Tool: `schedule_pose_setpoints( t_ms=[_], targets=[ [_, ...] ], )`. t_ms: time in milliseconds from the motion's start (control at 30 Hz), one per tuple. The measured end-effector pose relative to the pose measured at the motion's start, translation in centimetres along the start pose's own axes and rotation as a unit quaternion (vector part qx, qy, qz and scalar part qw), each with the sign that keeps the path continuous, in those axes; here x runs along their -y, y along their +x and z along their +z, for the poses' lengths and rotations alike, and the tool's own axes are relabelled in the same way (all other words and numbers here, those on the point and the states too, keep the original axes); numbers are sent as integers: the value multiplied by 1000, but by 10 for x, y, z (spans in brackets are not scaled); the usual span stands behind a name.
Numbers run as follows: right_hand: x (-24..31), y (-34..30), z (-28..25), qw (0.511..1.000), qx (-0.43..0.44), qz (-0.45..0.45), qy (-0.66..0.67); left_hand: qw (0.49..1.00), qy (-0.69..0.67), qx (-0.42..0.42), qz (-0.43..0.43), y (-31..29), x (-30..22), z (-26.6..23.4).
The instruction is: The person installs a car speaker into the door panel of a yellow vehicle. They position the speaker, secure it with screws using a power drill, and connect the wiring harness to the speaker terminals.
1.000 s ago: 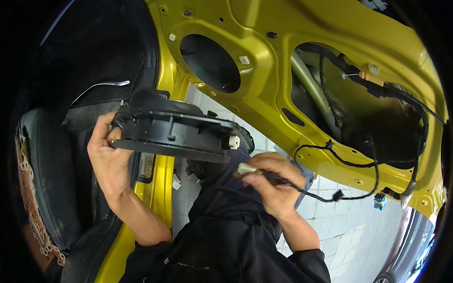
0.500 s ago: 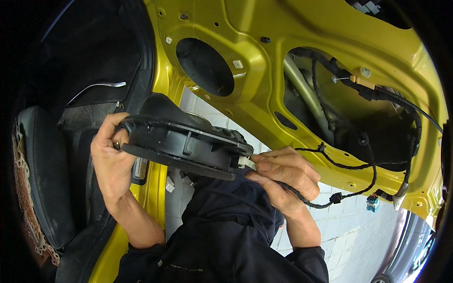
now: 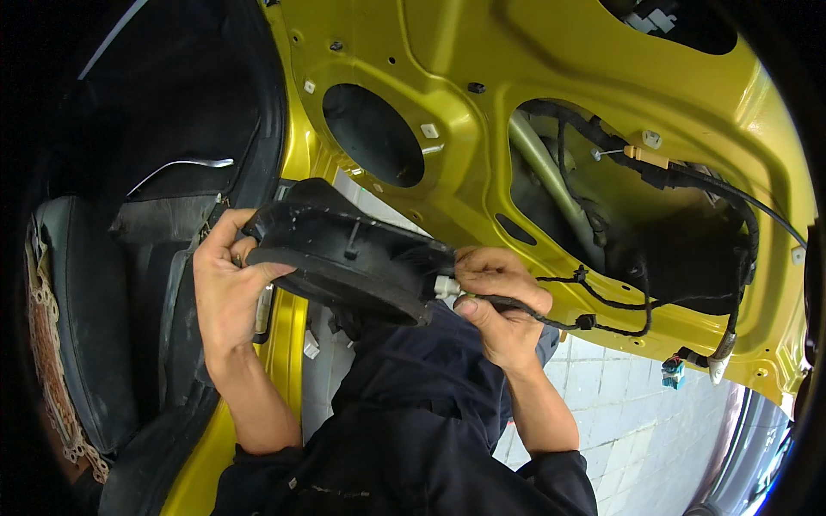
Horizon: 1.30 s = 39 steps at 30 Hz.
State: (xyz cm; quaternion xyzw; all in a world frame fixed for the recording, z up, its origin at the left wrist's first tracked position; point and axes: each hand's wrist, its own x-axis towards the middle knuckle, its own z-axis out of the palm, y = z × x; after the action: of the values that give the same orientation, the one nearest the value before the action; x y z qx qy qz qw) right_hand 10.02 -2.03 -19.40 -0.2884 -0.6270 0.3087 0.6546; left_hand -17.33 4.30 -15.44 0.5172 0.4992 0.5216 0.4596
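Note:
A round black car door speaker [image 3: 353, 258] is tilted in front of me, its rim edge facing me. My left hand [image 3: 232, 279] grips its left side, fingers behind and thumb on the front rim. At the speaker's right edge sits a pale connector plug [image 3: 446, 287]. My right hand [image 3: 503, 297] pinches right beside that plug, closed round the black wiring harness [image 3: 585, 323] that leads from it. The cable loops right to the yellow door. Whether the plug is fully seated in the speaker cannot be seen.
The yellow door shell [image 3: 465, 163] spans the upper right, with a round opening [image 3: 375, 136] and a larger one showing more wiring. A blue connector [image 3: 673, 373] dangles near its lower edge. A dark seat [image 3: 82, 318] is at left; light paving [image 3: 602, 396] lies below.
The speaker has tipped and shifted slightly right with my left hand, whose thumb now shows on the rim. My right hand has moved slightly left and up, and the cable loop has drawn in.

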Motion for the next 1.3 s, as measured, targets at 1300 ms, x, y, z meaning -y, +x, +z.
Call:
schedule_pose_setpoints(
  t_ms=[1300],
  targets=[
    [-99, -5, 87, 824, -186, 307, 438, 889, 308, 128, 315, 114, 2, 8]
  ],
)
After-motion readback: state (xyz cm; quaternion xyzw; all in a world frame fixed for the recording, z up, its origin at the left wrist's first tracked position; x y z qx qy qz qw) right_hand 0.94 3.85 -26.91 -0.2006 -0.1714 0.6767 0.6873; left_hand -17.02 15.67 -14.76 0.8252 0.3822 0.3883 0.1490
